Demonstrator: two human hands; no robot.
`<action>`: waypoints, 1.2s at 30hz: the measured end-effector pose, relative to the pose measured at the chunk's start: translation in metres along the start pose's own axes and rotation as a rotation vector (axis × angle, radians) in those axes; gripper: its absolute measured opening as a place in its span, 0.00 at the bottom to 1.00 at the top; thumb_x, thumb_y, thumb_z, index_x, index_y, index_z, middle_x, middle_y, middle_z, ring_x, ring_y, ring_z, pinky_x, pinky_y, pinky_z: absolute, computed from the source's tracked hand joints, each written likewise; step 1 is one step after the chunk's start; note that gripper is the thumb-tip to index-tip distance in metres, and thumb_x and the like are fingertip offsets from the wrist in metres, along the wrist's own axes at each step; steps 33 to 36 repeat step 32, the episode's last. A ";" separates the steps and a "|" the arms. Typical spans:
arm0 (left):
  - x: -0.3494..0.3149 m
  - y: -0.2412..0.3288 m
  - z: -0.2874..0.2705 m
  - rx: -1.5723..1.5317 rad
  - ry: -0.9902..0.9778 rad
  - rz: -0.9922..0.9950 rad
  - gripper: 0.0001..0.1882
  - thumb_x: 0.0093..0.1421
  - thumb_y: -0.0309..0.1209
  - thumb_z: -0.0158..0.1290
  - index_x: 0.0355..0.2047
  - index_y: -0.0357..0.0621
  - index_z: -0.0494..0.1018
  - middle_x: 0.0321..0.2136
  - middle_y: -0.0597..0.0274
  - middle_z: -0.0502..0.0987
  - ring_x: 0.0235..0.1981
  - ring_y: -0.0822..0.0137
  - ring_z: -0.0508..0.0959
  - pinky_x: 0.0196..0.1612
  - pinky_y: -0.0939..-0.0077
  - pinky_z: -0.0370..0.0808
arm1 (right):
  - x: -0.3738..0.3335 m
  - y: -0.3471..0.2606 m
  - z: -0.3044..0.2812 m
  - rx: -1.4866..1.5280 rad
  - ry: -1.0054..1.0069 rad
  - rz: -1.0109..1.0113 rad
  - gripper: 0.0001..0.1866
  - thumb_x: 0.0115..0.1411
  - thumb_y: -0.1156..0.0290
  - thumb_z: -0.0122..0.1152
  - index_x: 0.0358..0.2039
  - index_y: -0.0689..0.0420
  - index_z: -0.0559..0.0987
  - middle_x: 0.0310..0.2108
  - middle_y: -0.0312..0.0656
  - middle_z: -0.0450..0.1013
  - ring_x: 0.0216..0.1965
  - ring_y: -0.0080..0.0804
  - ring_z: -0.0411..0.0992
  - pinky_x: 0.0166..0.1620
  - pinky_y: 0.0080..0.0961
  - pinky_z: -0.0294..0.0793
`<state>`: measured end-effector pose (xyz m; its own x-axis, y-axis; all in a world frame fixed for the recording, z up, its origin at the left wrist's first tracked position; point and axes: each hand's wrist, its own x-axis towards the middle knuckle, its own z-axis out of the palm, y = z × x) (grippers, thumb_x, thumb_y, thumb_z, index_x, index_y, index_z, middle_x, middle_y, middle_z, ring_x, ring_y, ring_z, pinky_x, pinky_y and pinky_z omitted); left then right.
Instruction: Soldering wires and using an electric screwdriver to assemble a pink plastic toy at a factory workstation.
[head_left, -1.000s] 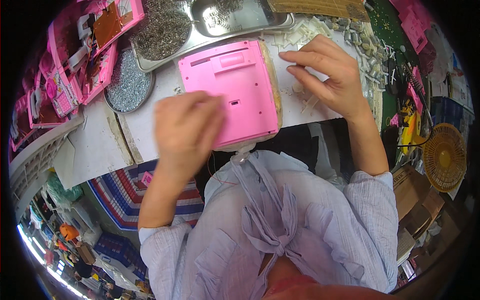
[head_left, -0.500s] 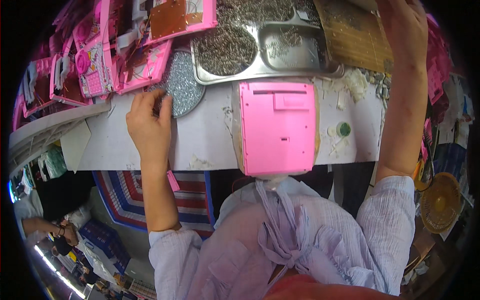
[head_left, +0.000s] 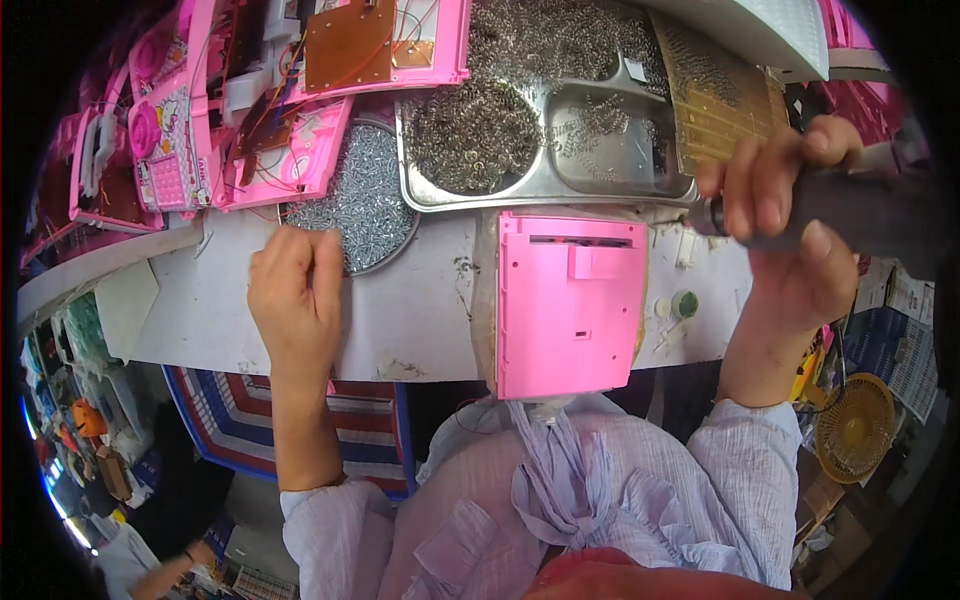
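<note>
My left hand (head_left: pixel 297 290) rests at the near edge of a round dish of small silver screws (head_left: pixel 372 200). Its fingers are curled in, thumb against the index finger; whatever they may hold is hidden. On the right, my right hand (head_left: pixel 785 215) is wrapped round a dark, thick-bodied electric screwdriver (head_left: pixel 850 212), raised above the bench and blurred, its tip end pointing left. Between the hands a flat pink plastic housing (head_left: pixel 570 310) lies on the bench's front edge, with a slot, a raised block and several small holes showing.
Behind the housing stands a metal compartment tray (head_left: pixel 600 190) heaped with small springs. Pink toy shells (head_left: pixel 318 160) with brown circuit boards and wires crowd the back left. A brown board (head_left: pixel 725 110) lies back right. Below are a striped basket (head_left: pixel 290 430) and a yellow basket (head_left: pixel 855 430).
My right hand has come down from the upper right, now with the screwdriver in it. My left hand's fingers have drawn back from the screws and curled in. The view has shifted slightly.
</note>
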<state>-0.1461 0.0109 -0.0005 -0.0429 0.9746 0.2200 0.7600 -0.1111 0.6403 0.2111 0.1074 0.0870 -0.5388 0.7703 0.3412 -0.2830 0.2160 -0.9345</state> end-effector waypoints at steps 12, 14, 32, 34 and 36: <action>-0.032 0.096 0.054 -0.309 -0.145 0.581 0.13 0.52 0.26 0.67 0.38 0.47 0.78 0.33 0.66 0.78 0.30 0.67 0.77 0.40 0.65 0.65 | -0.036 -0.025 0.073 0.307 -0.037 -0.045 0.14 0.66 0.60 0.66 0.46 0.46 0.71 0.21 0.28 0.72 0.18 0.18 0.69 0.27 0.21 0.74; -0.036 0.097 0.053 -0.312 -0.129 0.589 0.14 0.53 0.26 0.67 0.39 0.47 0.77 0.32 0.67 0.78 0.30 0.68 0.77 0.40 0.65 0.65 | -0.038 -0.023 0.079 0.309 -0.026 -0.073 0.14 0.66 0.60 0.66 0.45 0.47 0.71 0.21 0.29 0.72 0.18 0.19 0.69 0.27 0.22 0.74; 0.005 -0.005 0.022 0.379 0.083 0.137 0.10 0.56 0.35 0.65 0.38 0.50 0.83 0.37 0.64 0.80 0.41 0.61 0.78 0.49 0.58 0.63 | -0.050 -0.007 0.080 0.187 0.127 -0.066 0.16 0.67 0.59 0.62 0.50 0.50 0.72 0.16 0.26 0.64 0.17 0.19 0.60 0.29 0.25 0.68; 0.005 -0.005 0.022 0.379 0.083 0.137 0.10 0.56 0.35 0.65 0.38 0.50 0.83 0.37 0.64 0.80 0.41 0.61 0.78 0.49 0.58 0.63 | -0.050 -0.007 0.080 0.187 0.127 -0.066 0.16 0.67 0.59 0.62 0.50 0.50 0.72 0.16 0.26 0.64 0.17 0.19 0.60 0.29 0.25 0.68; 0.005 -0.005 0.022 0.379 0.083 0.137 0.10 0.56 0.35 0.65 0.38 0.50 0.83 0.37 0.64 0.80 0.41 0.61 0.78 0.49 0.58 0.63 | -0.050 -0.007 0.080 0.187 0.127 -0.066 0.16 0.67 0.59 0.62 0.50 0.50 0.72 0.16 0.26 0.64 0.17 0.19 0.60 0.29 0.25 0.68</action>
